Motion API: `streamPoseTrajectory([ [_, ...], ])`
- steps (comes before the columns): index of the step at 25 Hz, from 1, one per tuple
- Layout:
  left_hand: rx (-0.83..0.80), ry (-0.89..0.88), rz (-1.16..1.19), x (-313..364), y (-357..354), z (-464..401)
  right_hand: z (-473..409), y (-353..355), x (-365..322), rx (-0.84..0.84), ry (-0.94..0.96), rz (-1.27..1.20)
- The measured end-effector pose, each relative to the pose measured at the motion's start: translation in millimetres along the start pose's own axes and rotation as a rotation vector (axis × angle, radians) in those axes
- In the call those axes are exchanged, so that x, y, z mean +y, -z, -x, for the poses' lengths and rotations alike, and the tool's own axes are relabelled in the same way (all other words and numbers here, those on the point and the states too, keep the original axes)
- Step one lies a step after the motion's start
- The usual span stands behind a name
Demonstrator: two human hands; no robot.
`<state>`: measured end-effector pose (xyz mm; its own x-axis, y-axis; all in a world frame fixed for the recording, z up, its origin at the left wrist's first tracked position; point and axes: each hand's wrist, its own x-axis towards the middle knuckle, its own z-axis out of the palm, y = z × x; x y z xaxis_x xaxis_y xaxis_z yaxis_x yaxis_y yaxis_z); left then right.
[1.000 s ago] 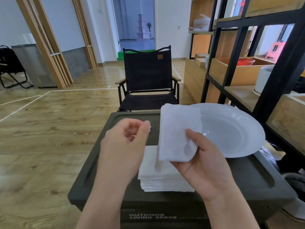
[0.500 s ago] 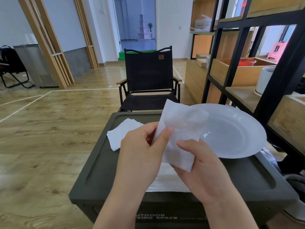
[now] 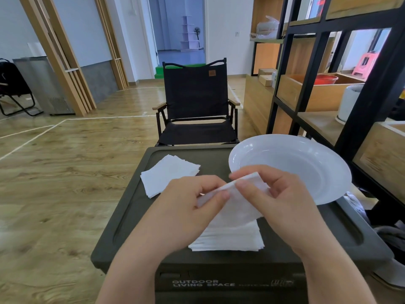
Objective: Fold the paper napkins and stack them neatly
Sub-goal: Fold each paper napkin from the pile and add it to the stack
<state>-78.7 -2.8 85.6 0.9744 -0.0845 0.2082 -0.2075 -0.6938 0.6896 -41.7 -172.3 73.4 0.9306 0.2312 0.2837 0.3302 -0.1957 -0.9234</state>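
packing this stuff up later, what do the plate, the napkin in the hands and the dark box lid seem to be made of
Plate: white with a glossy sheen and soft highlights, probably glazed ceramic, though melamine would look alike.
Napkin: thin white tissue paper, matte; it creases softly where the left hand and right hand pinch it.
Box lid: dark olive, matte, with moulded edges, likely plastic.

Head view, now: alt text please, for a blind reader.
Both hands, left hand and right hand, pinch a white napkin above a napkin stack on a dark box lid. Folded napkins and a white plate sit behind.
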Motion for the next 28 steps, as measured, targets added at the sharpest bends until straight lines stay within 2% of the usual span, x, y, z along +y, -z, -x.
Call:
streamPoseTrajectory([
  [2, 0.020, 0.047, 0.068, -4, 0, -1, -2, -5, 5, 0.119, -0.030, -0.071],
  [4, 0.063, 0.126, 0.257, -6, 1, -3, -5, -8, 10, 0.245, -0.105, -0.184],
  [6, 0.101, 0.217, 0.482, -12, 0, -6, -7, -10, 15, 0.236, -0.173, -0.165],
  [8, 0.145, 0.314, 0.539, -23, -4, -11, -8, -12, 23, 0.147, -0.243, -0.063],
  [13, 0.219, 0.494, 0.357, -50, -21, -19, -10, -21, 33, 0.111, -0.299, 0.159],
  [17, 0.188, 0.575, 0.114, -48, -25, -18, -11, -26, 40, 0.206, -0.249, 0.448],
  [22, 0.171, 0.612, -0.076, -55, -30, -21, -10, -31, 47, 0.290, -0.225, 0.471],
  [25, 0.205, 0.654, -0.124, -57, -26, -21, -7, -32, 39, 0.361, -0.047, 0.545],
  [28, 0.426, 0.612, -0.255, -78, -17, -27, -7, -35, 33, 0.159, 0.070, 0.620],
])
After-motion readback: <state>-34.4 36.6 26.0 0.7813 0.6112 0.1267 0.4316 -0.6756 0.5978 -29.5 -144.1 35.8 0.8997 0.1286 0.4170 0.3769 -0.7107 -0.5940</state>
